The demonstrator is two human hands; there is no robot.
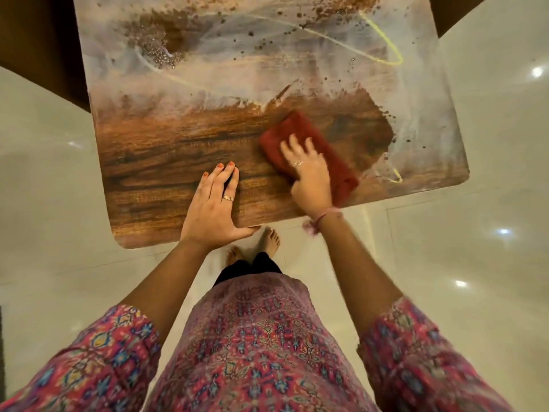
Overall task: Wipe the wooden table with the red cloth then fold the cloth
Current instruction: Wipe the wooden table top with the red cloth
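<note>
The wooden table point(166, 162) fills the upper half of the view. Its near part shows bare brown grain; the far part and right side carry whitish smears, dark specks and a yellow line. The red cloth point(297, 126), folded into a thick pad, lies on the near right part of the table. My right hand point(309, 173) presses flat on the cloth with fingers spread over it. My left hand point(212, 203) rests flat on the bare wood near the front edge, holding nothing, thumb hooked at the edge.
Glossy pale floor tiles point(490, 263) surround the table, with ceiling light reflections. My bare feet point(267, 237) stand just under the table's front edge. Dark furniture point(35, 40) sits behind the table at the upper left.
</note>
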